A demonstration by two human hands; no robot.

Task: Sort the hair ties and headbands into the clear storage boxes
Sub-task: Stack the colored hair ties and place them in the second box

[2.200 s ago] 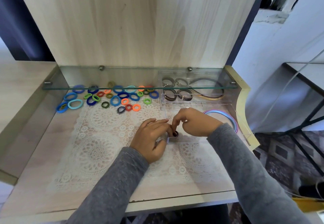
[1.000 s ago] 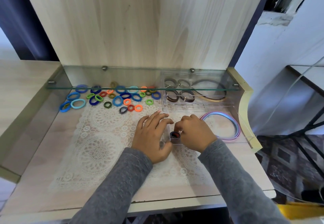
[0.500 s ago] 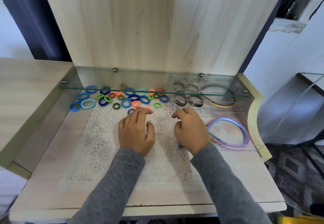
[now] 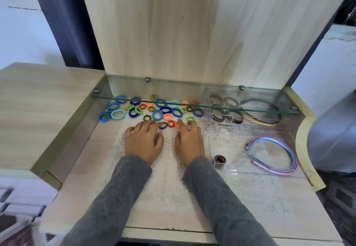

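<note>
1. Both hands were apart, palms down on the lace mat, holding nothing. The left hand and right hand had their fingers stretched toward the loose hair ties.
2. Left fingertips were just beside a dark tie. Right fingertips were at a green tie. I couldn't tell whether either was actually touching.
3. The loose ties lay scattered at the back of the desk, partly under the glass shelf.
4. The front clear box held pastel headbands and one rolled tie in its near-left corner. The rear clear box held dark ties and dark headbands.
5. Judged step: picking the next ties. Most of the pile was unsorted.
6. Risks:
 - Flat fingers raking instead of pinching could have pushed ties deeper under the shelf.
 - The shelf sat low, so lifting the hands early risked knuckles hitting its glass edge.
 - The ties were crowded, so one pinch could have grabbed several colours.
 - Dragging ties could have snagged or bunched the lace.
 - The right sleeve was near the front box, and a swing could have shoved it.
</note>
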